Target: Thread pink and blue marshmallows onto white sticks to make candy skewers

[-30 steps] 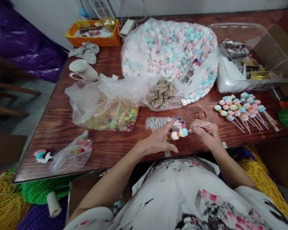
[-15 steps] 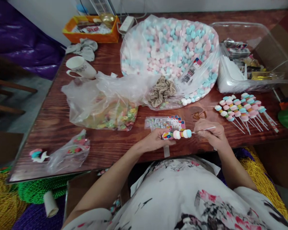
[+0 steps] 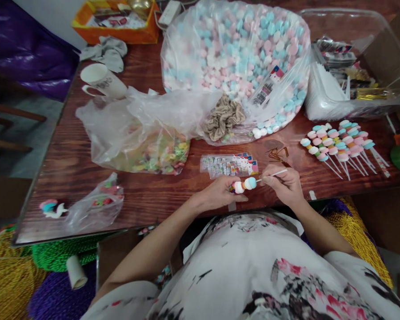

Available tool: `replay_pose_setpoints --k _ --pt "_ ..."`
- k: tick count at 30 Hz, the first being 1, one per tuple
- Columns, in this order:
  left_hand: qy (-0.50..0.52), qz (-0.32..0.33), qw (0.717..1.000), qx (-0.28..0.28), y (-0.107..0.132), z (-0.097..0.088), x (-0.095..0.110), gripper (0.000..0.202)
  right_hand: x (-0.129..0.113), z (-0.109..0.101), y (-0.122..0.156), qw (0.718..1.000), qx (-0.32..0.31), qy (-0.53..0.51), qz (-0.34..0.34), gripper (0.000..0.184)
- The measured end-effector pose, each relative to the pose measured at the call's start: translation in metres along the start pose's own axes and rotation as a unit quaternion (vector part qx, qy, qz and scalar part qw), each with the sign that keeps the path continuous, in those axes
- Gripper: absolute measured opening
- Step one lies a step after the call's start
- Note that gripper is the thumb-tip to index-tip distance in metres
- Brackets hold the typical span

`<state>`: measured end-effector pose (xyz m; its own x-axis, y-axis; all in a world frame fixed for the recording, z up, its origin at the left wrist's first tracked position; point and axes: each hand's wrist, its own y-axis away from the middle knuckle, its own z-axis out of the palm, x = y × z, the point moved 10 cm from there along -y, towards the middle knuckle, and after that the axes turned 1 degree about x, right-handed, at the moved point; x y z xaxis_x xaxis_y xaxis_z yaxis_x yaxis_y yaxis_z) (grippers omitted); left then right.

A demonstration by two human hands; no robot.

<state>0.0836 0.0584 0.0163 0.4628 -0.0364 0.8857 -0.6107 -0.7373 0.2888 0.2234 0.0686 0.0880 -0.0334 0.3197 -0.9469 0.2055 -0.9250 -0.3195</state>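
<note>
A marshmallow skewer (image 3: pixel 250 183), with pink, white and blue pieces and orange bits between them, lies across the space between my hands. My left hand (image 3: pixel 220 193) is closed around its candy end, and a bit of coloured wrapper shows by the fingers. With closed fingertips my right hand (image 3: pixel 286 184) grips the white stick near the blue marshmallow; the stick's end pokes out above the fingers. Just beyond my left hand, flat printed clear packets (image 3: pixel 225 165) are fanned on the table. Golden twist ties (image 3: pixel 278 154) lie beyond my right hand.
Finished-looking marshmallow skewers (image 3: pixel 336 141) lie to the right, near a clear plastic bin (image 3: pixel 320 109). A big bag of marshmallows (image 3: pixel 233 49) and a bag of gummies (image 3: pixel 160 155) stand behind. Left are a white mug (image 3: pixel 103 80) and a small bag (image 3: pixel 98 200).
The view has tipped downward. My left hand covers more of the skewer's candy end, hiding most of the coloured wrapper. My right hand stays on the stick, shifted slightly left.
</note>
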Motion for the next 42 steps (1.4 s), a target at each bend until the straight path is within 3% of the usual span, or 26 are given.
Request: replay_pose_setpoints --k 6,9,12,15,18,23,26,29,34,42 --pt "-0.156 0.065 0.977 0.127 0.011 -0.02 0.016 0.019 0.013 -0.014 0.008 0.987 0.107 0.063 0.102 0.019" --pt "-0.247 0.107 0.952 0.146 0.018 -0.019 0.026 0.016 0.019 -0.019 0.011 0.978 0.14 0.058 0.146 0.023" --pt "-0.295 0.128 0.934 0.155 0.022 -0.014 0.03 0.015 0.019 -0.02 0.011 0.976 0.157 0.049 0.143 0.029" --pt "-0.277 0.122 0.941 0.151 0.021 -0.011 0.027 0.018 0.018 -0.017 0.01 0.981 0.148 0.034 0.123 0.026" --pt "-0.197 0.087 0.968 0.132 0.017 -0.009 0.02 0.024 0.017 -0.012 0.008 0.99 0.111 0.005 0.09 0.018" --pt "0.01 0.015 0.999 0.047 0.011 0.002 0.01 0.036 0.01 0.01 0.006 0.998 -0.024 -0.057 0.018 0.014" --pt "0.065 0.009 0.998 -0.011 0.01 0.014 0.012 0.037 0.008 0.017 0.005 0.996 -0.045 -0.072 0.009 0.014" --pt "0.051 0.014 0.998 -0.013 0.01 0.016 0.015 0.037 0.013 0.012 0.002 0.998 0.0 -0.04 0.045 0.019" --pt "-0.066 0.021 0.994 0.08 0.012 0.007 0.018 0.048 0.017 -0.011 0.003 0.984 0.137 0.03 0.108 0.029" --pt "-0.057 0.054 0.989 0.121 0.018 0.006 0.022 0.052 0.017 -0.022 0.005 0.98 0.178 0.014 0.094 0.026"
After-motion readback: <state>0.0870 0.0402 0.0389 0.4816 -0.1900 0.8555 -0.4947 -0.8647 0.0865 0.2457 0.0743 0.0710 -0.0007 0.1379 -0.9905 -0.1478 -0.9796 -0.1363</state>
